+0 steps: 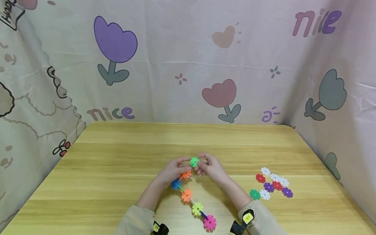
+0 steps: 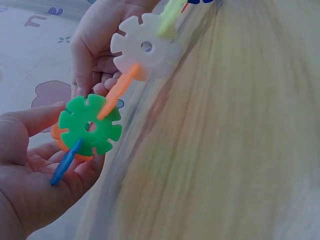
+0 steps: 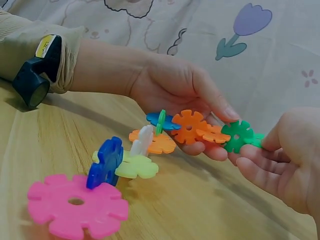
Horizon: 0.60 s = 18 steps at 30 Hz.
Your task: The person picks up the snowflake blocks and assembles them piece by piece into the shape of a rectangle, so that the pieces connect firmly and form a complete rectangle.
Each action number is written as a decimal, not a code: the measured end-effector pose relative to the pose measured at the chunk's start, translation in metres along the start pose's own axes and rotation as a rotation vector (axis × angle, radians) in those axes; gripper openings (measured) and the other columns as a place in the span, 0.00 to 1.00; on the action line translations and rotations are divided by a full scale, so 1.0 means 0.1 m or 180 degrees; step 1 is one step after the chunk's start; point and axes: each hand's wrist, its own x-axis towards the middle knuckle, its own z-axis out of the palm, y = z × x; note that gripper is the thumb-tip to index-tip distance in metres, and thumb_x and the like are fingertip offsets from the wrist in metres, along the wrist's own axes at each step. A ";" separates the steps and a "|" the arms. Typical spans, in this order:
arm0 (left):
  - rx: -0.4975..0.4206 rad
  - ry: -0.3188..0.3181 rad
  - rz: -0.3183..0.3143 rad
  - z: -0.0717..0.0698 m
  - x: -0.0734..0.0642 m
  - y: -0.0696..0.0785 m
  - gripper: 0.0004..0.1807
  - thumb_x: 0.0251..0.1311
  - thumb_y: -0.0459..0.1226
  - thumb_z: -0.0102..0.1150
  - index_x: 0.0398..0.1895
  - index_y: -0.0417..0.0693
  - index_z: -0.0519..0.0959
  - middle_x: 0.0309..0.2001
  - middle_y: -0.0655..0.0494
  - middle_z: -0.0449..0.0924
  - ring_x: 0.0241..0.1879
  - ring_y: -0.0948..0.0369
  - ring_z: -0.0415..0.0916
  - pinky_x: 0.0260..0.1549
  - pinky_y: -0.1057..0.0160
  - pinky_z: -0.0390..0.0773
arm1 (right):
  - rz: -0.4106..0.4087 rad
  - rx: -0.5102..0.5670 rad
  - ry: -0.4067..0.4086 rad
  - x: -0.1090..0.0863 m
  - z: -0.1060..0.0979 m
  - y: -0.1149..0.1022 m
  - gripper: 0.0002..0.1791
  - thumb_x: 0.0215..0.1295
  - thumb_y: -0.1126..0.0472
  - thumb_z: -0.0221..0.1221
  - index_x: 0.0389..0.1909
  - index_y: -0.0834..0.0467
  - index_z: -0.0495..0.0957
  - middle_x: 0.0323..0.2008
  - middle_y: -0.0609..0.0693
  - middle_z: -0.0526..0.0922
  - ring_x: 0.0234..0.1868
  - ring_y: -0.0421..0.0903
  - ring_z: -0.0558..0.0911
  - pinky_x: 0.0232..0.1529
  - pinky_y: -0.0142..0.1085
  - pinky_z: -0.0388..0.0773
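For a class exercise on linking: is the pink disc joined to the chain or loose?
Joined: in the right wrist view, the dark blue disc slots into the edge of the pink disc.

The left wrist view crops the dark-blue disc [image 2: 201, 1] at one o'clock and blurs the surface [image 2: 240, 130], while the right wrist view cuts the right hand [image 3: 290, 160] between three and four o'clock.
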 end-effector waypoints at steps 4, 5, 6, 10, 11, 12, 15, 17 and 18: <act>-0.0043 0.0026 0.0017 0.00 0.04 -0.05 0.28 0.62 0.35 0.56 0.64 0.37 0.63 0.50 0.39 0.75 0.49 0.49 0.73 0.46 0.57 0.73 | 0.0044 0.0056 0.0023 0.02 -0.01 0.02 0.16 0.65 0.71 0.50 0.52 0.73 0.64 0.32 0.70 0.78 0.25 0.45 0.78 0.30 0.36 0.80; -0.0045 0.0028 0.0011 0.00 0.04 -0.05 0.29 0.62 0.35 0.56 0.65 0.38 0.63 0.50 0.39 0.75 0.49 0.49 0.73 0.46 0.57 0.73 | 0.0052 0.0053 0.0029 0.02 -0.01 0.02 0.16 0.64 0.71 0.51 0.52 0.73 0.64 0.32 0.71 0.78 0.25 0.45 0.78 0.30 0.37 0.80; -0.0043 0.0025 0.0010 0.00 0.04 -0.05 0.29 0.61 0.35 0.56 0.65 0.38 0.62 0.49 0.40 0.75 0.48 0.49 0.73 0.46 0.56 0.73 | 0.0061 0.0049 0.0035 0.03 -0.01 0.03 0.16 0.64 0.71 0.51 0.52 0.73 0.64 0.33 0.71 0.78 0.24 0.45 0.78 0.30 0.37 0.80; -0.0036 -0.0018 0.0007 0.00 0.04 -0.05 0.28 0.61 0.35 0.57 0.65 0.41 0.64 0.48 0.41 0.73 0.45 0.52 0.72 0.43 0.59 0.73 | 0.0085 0.0003 0.0082 0.03 -0.01 0.02 0.16 0.64 0.71 0.52 0.51 0.72 0.67 0.31 0.69 0.78 0.24 0.45 0.78 0.29 0.37 0.80; -0.0043 -0.0037 0.0013 0.00 0.04 -0.05 0.28 0.61 0.35 0.57 0.65 0.41 0.64 0.48 0.41 0.73 0.45 0.53 0.72 0.42 0.60 0.73 | 0.0082 -0.0015 0.0088 0.02 -0.01 0.02 0.15 0.63 0.71 0.53 0.50 0.72 0.67 0.31 0.68 0.79 0.24 0.45 0.78 0.29 0.37 0.80; -0.0053 -0.0057 0.0020 0.00 0.04 -0.05 0.28 0.61 0.35 0.56 0.64 0.41 0.64 0.48 0.40 0.73 0.44 0.53 0.72 0.40 0.61 0.73 | 0.0082 -0.0039 0.0096 0.02 -0.02 0.01 0.15 0.63 0.70 0.53 0.49 0.72 0.68 0.30 0.66 0.79 0.24 0.45 0.78 0.29 0.37 0.80; -0.0091 -0.0072 0.0033 0.00 0.04 -0.05 0.27 0.61 0.33 0.56 0.64 0.40 0.65 0.47 0.39 0.73 0.41 0.55 0.73 0.38 0.63 0.72 | 0.0059 -0.0126 0.0123 0.00 -0.03 0.00 0.14 0.63 0.70 0.53 0.48 0.72 0.69 0.29 0.63 0.79 0.25 0.46 0.78 0.30 0.39 0.80; -0.0137 -0.0065 0.0044 -0.01 0.05 -0.06 0.27 0.60 0.32 0.56 0.63 0.40 0.65 0.48 0.37 0.73 0.41 0.55 0.73 0.37 0.64 0.73 | 0.0041 -0.0216 0.0150 -0.03 -0.07 0.00 0.14 0.64 0.69 0.53 0.48 0.72 0.70 0.29 0.62 0.79 0.26 0.46 0.78 0.31 0.40 0.80; -0.0145 -0.0047 0.0051 -0.01 0.05 -0.07 0.26 0.60 0.32 0.56 0.63 0.40 0.65 0.48 0.36 0.72 0.41 0.55 0.73 0.36 0.64 0.73 | 0.0044 -0.0260 0.0174 -0.04 -0.10 0.00 0.14 0.64 0.69 0.53 0.48 0.72 0.70 0.30 0.62 0.79 0.26 0.47 0.78 0.31 0.40 0.80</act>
